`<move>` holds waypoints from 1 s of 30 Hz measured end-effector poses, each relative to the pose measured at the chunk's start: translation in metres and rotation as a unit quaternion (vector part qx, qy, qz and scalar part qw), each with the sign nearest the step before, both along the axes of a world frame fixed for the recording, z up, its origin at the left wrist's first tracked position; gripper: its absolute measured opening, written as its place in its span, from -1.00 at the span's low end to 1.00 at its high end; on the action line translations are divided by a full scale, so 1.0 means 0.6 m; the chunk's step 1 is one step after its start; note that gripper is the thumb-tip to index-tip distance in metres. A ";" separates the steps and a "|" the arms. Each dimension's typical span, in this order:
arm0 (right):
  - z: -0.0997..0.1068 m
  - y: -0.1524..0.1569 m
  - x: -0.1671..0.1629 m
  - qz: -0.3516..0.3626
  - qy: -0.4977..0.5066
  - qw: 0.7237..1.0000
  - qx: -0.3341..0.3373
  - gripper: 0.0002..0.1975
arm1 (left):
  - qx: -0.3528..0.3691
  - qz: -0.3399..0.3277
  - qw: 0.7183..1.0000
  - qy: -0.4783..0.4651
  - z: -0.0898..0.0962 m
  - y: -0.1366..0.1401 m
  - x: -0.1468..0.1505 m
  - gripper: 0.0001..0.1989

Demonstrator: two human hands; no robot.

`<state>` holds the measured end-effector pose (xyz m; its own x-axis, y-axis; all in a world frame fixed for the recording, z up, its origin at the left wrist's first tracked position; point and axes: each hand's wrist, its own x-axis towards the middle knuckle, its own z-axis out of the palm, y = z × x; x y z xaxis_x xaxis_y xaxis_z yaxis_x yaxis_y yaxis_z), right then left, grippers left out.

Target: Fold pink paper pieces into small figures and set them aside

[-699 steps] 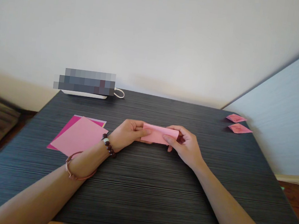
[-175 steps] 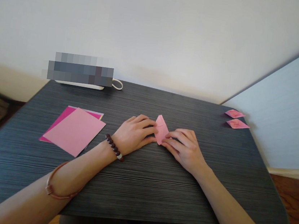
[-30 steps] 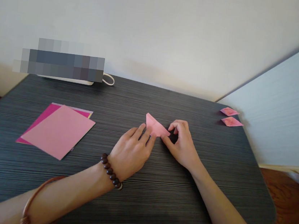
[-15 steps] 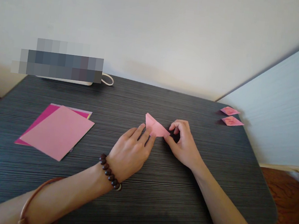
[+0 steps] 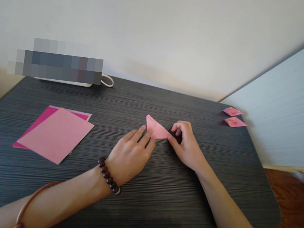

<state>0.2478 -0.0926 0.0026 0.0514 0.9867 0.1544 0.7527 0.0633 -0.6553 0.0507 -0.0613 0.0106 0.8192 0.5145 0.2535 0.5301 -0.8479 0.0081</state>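
A small folded piece of pink paper [image 5: 157, 128] lies on the dark table between my hands, a slanted fold along its upper edge. My left hand [image 5: 132, 154] rests palm down with its fingers spread, the fingertips covering the paper's lower left part. At the paper's right corner, the thumb tip of my right hand [image 5: 188, 146] touches it. The right index and other fingers curl above, with a gap between them and the thumb.
On the left lie a light pink square sheet [image 5: 57, 135] and a magenta sheet [image 5: 35, 125] beneath it. Two folded pink paper pieces [image 5: 234, 122] sit near the right edge. A blurred-out object with a white cord loop [image 5: 107, 81] stands at the back left.
The view has shifted slightly, moving everything a little to the left. Both hands stay on the folded paper, with hardly any change in their pose.
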 end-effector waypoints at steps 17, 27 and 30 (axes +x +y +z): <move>-0.003 0.002 -0.005 -0.002 -0.014 1.000 0.011 -0.84 | -0.018 0.001 1.000 0.015 0.004 -0.003 0.000 -0.67; -0.003 -0.003 -0.001 0.013 -0.018 1.000 0.016 -0.78 | -0.026 0.005 1.000 -0.008 0.010 -0.001 0.001 -0.70; -0.010 -0.005 -0.011 0.004 -0.079 0.996 0.031 -0.64 | -0.046 -0.003 0.998 -0.037 0.013 0.003 -0.001 -0.73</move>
<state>0.2411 -0.0957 -0.0032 0.0128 0.9754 0.2200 0.8458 0.1068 -0.5228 0.0500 -0.0596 0.0182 0.8033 0.5327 0.2664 0.5193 -0.8454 0.1247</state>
